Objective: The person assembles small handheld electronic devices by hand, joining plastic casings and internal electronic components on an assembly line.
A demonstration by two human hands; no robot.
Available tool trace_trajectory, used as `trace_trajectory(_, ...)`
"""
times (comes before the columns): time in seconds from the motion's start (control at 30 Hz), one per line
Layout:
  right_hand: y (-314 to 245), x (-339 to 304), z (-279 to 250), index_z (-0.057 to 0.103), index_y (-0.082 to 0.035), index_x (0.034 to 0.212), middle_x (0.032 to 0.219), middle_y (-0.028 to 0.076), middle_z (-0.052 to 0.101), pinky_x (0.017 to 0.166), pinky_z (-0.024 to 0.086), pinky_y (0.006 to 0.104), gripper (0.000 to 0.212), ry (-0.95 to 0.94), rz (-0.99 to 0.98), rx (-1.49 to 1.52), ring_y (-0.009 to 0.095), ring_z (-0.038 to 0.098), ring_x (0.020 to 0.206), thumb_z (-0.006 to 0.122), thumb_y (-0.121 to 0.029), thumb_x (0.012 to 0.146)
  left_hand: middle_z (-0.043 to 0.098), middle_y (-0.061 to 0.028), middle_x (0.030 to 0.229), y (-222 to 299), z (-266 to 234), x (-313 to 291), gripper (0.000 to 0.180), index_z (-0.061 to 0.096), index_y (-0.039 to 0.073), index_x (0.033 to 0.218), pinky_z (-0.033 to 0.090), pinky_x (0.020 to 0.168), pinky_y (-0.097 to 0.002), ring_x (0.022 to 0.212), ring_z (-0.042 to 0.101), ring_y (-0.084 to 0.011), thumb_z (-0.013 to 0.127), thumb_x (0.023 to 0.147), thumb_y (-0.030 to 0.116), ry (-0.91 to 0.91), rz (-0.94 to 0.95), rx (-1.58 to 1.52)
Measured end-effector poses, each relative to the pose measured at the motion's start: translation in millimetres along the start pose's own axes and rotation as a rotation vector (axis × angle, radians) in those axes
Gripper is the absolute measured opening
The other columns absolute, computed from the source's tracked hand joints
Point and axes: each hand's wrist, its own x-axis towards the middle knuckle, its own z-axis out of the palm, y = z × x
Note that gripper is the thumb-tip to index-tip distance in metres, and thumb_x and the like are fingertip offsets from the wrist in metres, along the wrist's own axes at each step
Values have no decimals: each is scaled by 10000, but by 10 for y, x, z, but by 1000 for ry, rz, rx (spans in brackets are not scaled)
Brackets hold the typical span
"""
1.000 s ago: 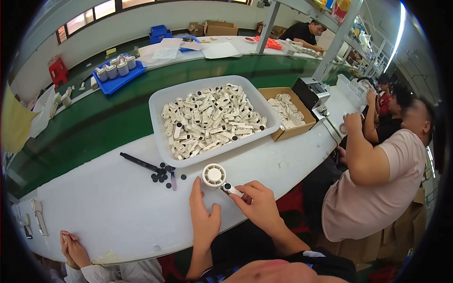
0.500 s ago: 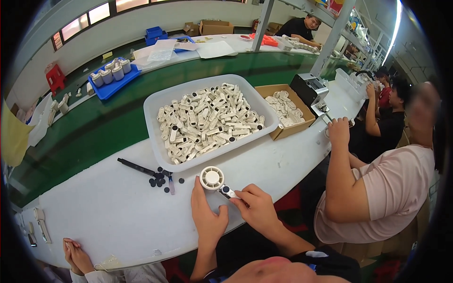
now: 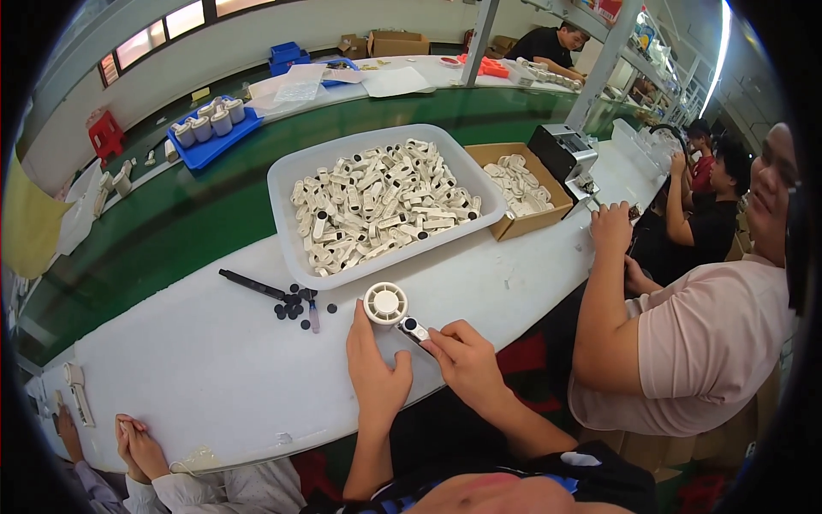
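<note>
A small white handheld fan, its round slotted head (image 3: pixel 386 302) facing up, is held between my two hands above the near edge of the table. My left hand (image 3: pixel 378 377) supports the head from its left side, fingers along the rim and thumb apart. The fingers of my right hand (image 3: pixel 465 358) pinch the end of the short handle (image 3: pixel 416 330), which has a dark round spot and a shiny grey section. Left of the fan lie several small black discs (image 3: pixel 295 306), a black pen-shaped tool (image 3: pixel 250 283) and a small screwdriver with a clear purplish handle (image 3: pixel 314 319).
Beyond my hands stands a big white tub (image 3: pixel 377 271) heaped with white handle parts. Right of it are a cardboard box (image 3: pixel 519 228) of white parts and a black-and-silver machine (image 3: pixel 561 158). A green belt (image 3: pixel 197 257) runs behind. Co-workers' hands (image 3: pixel 141 450) rest at left; another person (image 3: pixel 676 343) sits right.
The view has shifted slightly. Both my hands keep the fan in nearly the same pose. A co-worker's hand has come into view at the far left; the person across has lowered their head.
</note>
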Motion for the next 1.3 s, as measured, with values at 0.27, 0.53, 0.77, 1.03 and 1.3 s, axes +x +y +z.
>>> trace_trajectory(0.27, 13, -4, 36, 706, 22, 958, 813, 103, 595, 549, 468, 318, 178, -17, -78, -54, 223, 583, 640, 751, -31, 794, 471, -266, 1337, -99, 43, 33, 742, 340, -44, 1426, 338, 1064, -453, 1227, 455, -411, 639, 760, 89, 58, 28, -73)
trace_trajectory(0.53, 59, -33, 34, 701, 14, 1004, 860, 120, 644, 650, 493, 341, 223, 12, -31, -48, 257, 604, 731, 741, -100, 818, 514, -240, 1262, -15, 143, 201, 760, 415, -41, 1343, 334, 1045, -467, 1196, 452, -402, 792, 779, 301, 152, -63, -15)
trace_trajectory(0.77, 77, -15, -22, 679, 33, 1038, 960, 193, 678, 768, 478, 412, 311, -178, 158, 60, 340, 591, 821, 691, -227, 867, 578, -186, 1186, -171, 254, 166, 717, 467, -43, 1304, 402, 987, -415, 1097, 548, -321, 814, 757, 265, 195, 13, -274)
trace_trajectory(1.03, 37, 68, -146, 632, 37, 1156, 1027, 187, 689, 813, 509, 348, 410, -405, 364, 240, 264, 656, 909, 737, -214, 849, 576, -129, 1206, -34, 93, 84, 731, 446, -23, 1341, 428, 980, -368, 1129, 552, -231, 826, 749, 178, 153, -53, -452)
trace_trajectory(1.3, 78, 54, -166, 594, 46, 1205, 1082, 205, 674, 842, 511, 345, 494, -405, 121, 325, 279, 670, 959, 767, -221, 826, 444, -147, 1356, -91, -126, -22, 962, 229, 49, 1478, 408, 1052, -372, 1228, 497, -236, 826, 723, 43, -55, -88, -783)
